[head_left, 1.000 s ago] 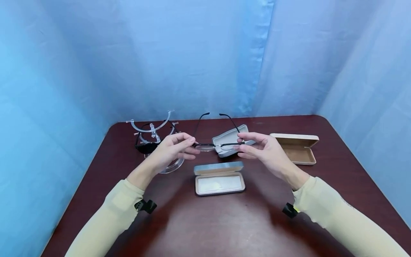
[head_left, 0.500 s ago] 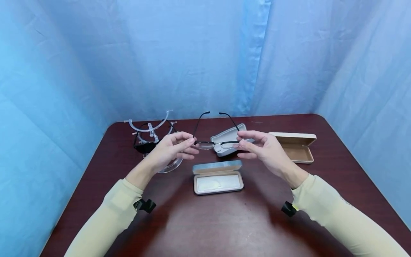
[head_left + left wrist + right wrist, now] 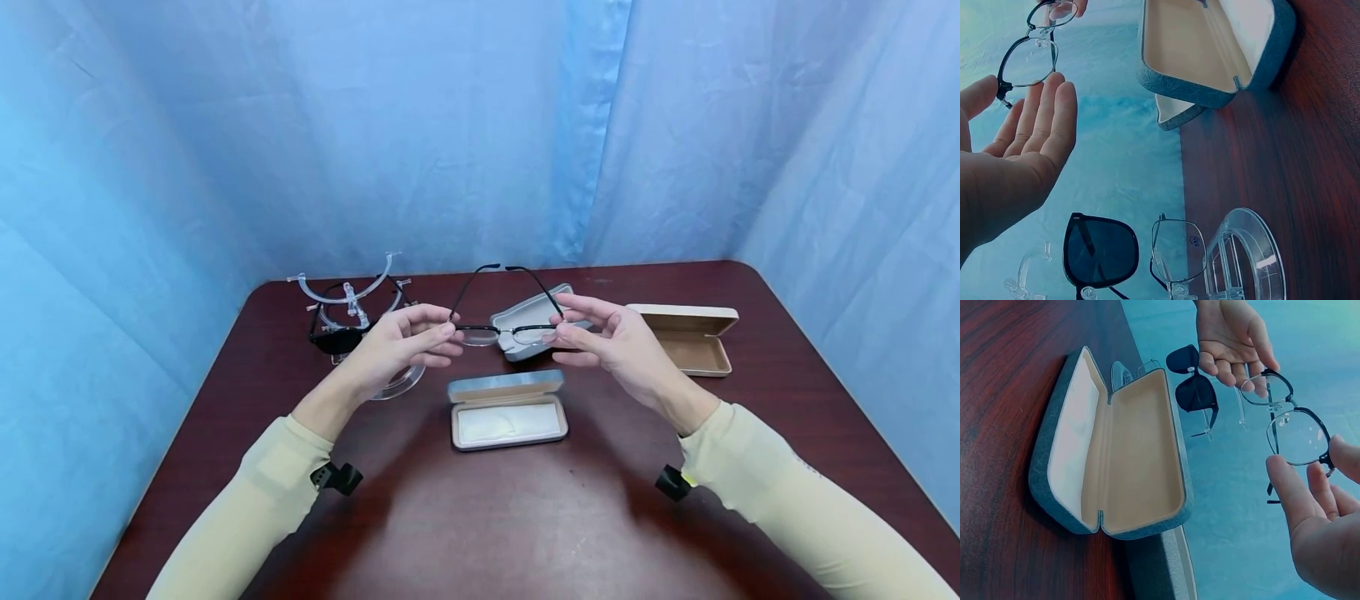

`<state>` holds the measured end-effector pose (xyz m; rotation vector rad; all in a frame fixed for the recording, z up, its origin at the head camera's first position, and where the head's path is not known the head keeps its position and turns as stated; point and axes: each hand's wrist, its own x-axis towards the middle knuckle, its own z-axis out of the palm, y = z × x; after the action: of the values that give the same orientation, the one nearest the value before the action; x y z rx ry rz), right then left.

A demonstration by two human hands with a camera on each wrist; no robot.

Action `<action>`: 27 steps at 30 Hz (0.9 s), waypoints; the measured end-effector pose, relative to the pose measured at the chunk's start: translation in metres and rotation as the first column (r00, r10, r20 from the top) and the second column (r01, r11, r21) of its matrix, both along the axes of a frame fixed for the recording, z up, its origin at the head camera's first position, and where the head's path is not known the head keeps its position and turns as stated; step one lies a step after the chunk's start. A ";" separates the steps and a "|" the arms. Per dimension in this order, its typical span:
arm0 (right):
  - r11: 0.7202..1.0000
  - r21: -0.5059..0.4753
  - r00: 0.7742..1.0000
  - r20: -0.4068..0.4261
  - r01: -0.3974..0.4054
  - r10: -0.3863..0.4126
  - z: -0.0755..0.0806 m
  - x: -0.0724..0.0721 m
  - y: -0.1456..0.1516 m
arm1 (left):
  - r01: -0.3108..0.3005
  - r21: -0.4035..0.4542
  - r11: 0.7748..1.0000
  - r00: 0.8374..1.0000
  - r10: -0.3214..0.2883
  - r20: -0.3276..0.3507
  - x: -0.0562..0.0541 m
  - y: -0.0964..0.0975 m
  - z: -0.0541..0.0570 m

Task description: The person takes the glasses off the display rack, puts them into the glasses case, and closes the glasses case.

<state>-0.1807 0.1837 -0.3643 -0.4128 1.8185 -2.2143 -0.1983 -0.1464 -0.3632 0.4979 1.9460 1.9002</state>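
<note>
A pair of eyeglasses [image 3: 477,328] with black upper rims is held up above the table, its temples unfolded and pointing away from me. My left hand [image 3: 408,340] pinches the frame's left corner between thumb and fingers. At the opposite corner my right hand [image 3: 615,346] does the same. The right wrist view shows the clear lens [image 3: 1297,437] beside the right thumb and fingertips. Below the glasses an open blue-grey glasses case [image 3: 506,385] stands on the table, a white cloth [image 3: 510,423] lying in it.
To the left, a clear display stand [image 3: 352,293] carries black sunglasses [image 3: 1100,250] and a thin-rimmed pair of glasses [image 3: 1179,250]. Behind the held pair lies an open grey case [image 3: 517,321]. An open cream case [image 3: 686,312] sits at the right. Blue curtains [image 3: 450,125] surround the dark red table [image 3: 510,517].
Both hands keep hold of the eyeglasses. The frame has tilted slightly, so more of the lenses shows and the temple tips look closer together. The head view has shifted a little.
</note>
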 end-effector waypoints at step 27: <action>1.000 0.011 1.000 0.015 0.018 -0.019 0.002 0.000 -0.006 | -0.068 -0.219 0.973 0.976 0.019 -0.215 0.008 -0.004 0.000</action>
<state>-0.1808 0.1772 -0.3618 -0.3781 1.8334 -2.2126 -0.1901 -0.1504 -0.3629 0.6154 2.2933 1.6796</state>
